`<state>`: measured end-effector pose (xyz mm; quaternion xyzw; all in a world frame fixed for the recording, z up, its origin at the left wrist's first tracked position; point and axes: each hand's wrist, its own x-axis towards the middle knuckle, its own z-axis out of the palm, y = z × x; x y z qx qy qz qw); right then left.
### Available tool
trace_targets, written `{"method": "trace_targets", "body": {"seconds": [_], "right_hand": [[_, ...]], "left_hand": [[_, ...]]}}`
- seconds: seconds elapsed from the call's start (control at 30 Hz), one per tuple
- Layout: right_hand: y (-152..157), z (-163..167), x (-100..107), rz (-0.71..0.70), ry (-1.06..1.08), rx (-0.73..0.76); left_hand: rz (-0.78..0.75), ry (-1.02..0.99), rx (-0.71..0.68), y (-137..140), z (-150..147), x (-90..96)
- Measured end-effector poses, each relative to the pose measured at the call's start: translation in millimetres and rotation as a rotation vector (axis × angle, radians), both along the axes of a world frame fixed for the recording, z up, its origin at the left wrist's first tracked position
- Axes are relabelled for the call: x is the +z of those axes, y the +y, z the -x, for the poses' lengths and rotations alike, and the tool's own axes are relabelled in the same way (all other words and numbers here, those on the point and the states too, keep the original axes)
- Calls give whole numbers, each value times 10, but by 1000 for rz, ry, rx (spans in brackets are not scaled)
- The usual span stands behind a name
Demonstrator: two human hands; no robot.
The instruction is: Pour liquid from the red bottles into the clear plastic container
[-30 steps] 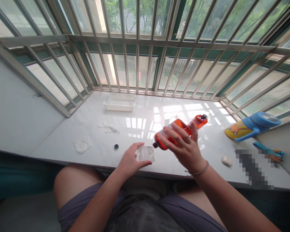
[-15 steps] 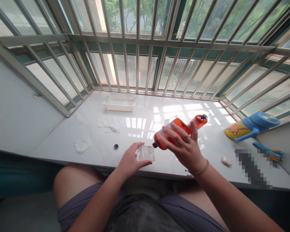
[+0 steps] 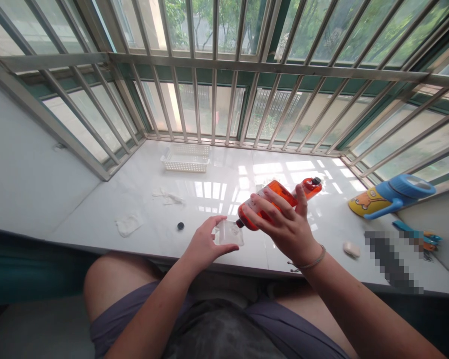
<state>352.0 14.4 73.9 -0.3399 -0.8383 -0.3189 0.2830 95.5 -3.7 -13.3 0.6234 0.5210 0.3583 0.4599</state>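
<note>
My left hand (image 3: 205,244) grips a small clear plastic container (image 3: 229,233) between thumb and fingers. In my right hand (image 3: 284,224) is an orange-red bottle (image 3: 275,192) with a pale label, tilted so its black neck (image 3: 240,224) points down and left at the container's upper right edge. Whether liquid runs out of the bottle I cannot tell. Another orange-red bottle (image 3: 310,188) with a black top lies behind my right fingers, partly hidden. On the surface to the left of my left hand is a small black cap (image 3: 180,226).
A white perforated basket (image 3: 185,162) stands near the window bars (image 3: 213,109). White cloth (image 3: 128,224) and a crumpled white strip (image 3: 168,197) lie at left. At right are a blue-yellow tumbler (image 3: 391,195), a pale soap-like lump (image 3: 351,250), blue-orange tools (image 3: 415,233) and a blurred-out dark object (image 3: 391,262).
My left hand has brought the container slightly right and up, closer to the bottle's neck. The bottle in my right hand keeps nearly the same tilt.
</note>
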Motion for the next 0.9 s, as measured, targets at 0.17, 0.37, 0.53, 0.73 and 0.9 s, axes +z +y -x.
{"method": "trace_targets", "body": {"seconds": [0.17, 0.37, 0.53, 0.73, 0.9], "right_hand": [[-6, 11, 48, -10, -6, -3], [-3, 29, 88, -44, -33, 0], [9, 23, 83, -36, -34, -2], [21, 22, 93, -43, -38, 7], [20, 31, 123, -70, -66, 1]], "left_hand": [[-7, -33, -7, 16, -23, 17], [-5, -62, -7, 24, -34, 16], [8, -74, -14, 31, -32, 11], [21, -89, -19, 30, -36, 12], [27, -94, -17, 26, -38, 16]]}}
